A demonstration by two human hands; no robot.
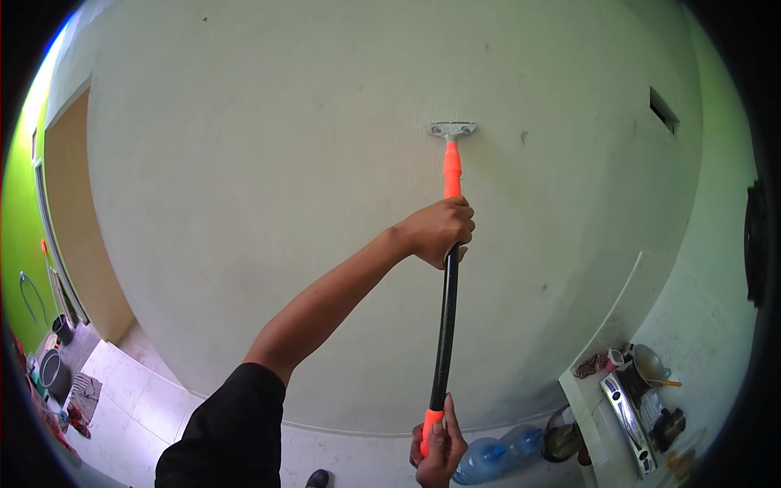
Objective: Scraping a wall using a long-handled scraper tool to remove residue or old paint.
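A long-handled scraper [446,325] with a black shaft, orange grips and a grey metal head stands upright before a pale wall [244,179]. Its head [452,130] meets the wall surface or is very close to it. My left hand [442,231] is wrapped round the upper shaft just below the orange collar, the arm reaching up from the lower left in a black sleeve. Lower down, my right hand [439,451] grips the orange end of the handle, with the thumb and a finger along it.
At the lower right a counter [582,398] bears a stove [628,419] and a pan [648,364]. Blue plastic bottles [496,455] lie on the floor beside it. To the left are a doorway [81,211], a bucket [54,372] and a striped cloth [85,394].
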